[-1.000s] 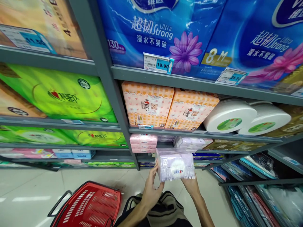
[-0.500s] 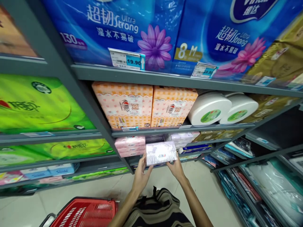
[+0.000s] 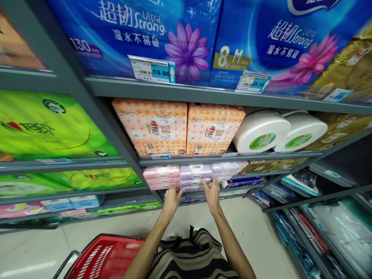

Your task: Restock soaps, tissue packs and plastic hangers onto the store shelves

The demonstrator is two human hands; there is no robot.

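A purple tissue pack (image 3: 196, 171) sits on the low shelf, in line with the packs beside it. My left hand (image 3: 172, 199) is at the shelf front, by the pack's lower left corner, with its fingers partly curled and the thumb apart. At the lower right of the pack is my right hand (image 3: 212, 193), its thumb and fingers spread and the tips against or very near the front. Neither hand is gripping anything that I can see. Pink tissue packs (image 3: 162, 177) are stacked on the left, and lilac tissue packs (image 3: 228, 169) on the right.
Orange checked packs (image 3: 149, 128) and large white paper rolls (image 3: 258, 130) stand on the shelf above. Big blue packs (image 3: 139, 38) fill the upper shelf. A red shopping basket (image 3: 107, 255) is on the floor at my left. Another shelf unit with clothing in plastic runs along the right.
The purple tissue pack, held in both hands before, has moved forward onto the shelf between the pink and lilac packs. Both hands have let go and stay at its front.
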